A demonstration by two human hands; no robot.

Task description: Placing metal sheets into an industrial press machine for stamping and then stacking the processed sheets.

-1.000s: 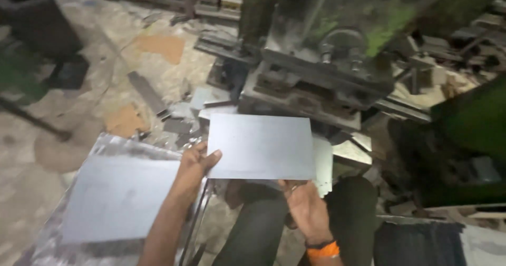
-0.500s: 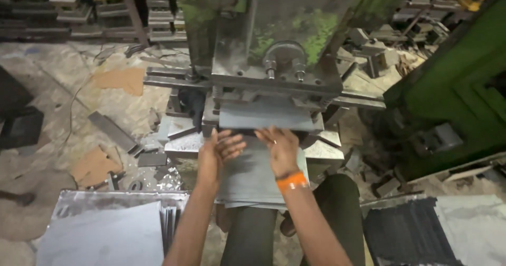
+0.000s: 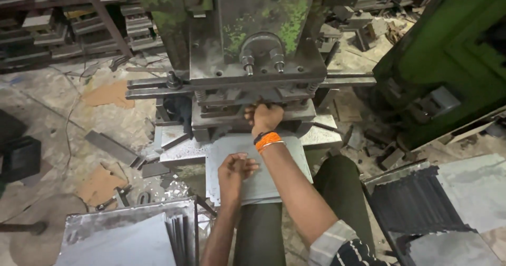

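Sheet metal (image 3: 274, 176), a flat grey rectangular panel, lies on the bed of the press (image 3: 253, 60), with its far edge pushed under the die area and its near edge overhanging toward the person's lap.

Head view, hands:
- Left hand (image 3: 235, 170) rests on top of the sheet near its left-centre, fingers curled, pressing down on the panel. It touches the surface; it is not clamped around an edge.
- Right hand (image 3: 265, 117) reaches forward to the die opening, at the far edge of the sheet. Fingers are bent at the gap between the upper and lower die blocks. Whether they grip the sheet edge or only touch the tooling cannot be determined. An orange wristband (image 3: 268, 140) sits on this wrist.
- The two hands are apart, the right well ahead of the left.

Head view, surroundings:
- The press frame is dark steel with patches of green paint; two bolts stand on its front face above the die.
- A stack of metal sheets (image 3: 124, 234) stands on edge at lower left, just beside the left forearm.
- A second pile of dark sheets (image 3: 416, 203) lies at lower right.
- A green machine body (image 3: 448, 60) occupies the upper right.
- Metal offcuts and brown scraps litter the floor (image 3: 63, 124) at left.
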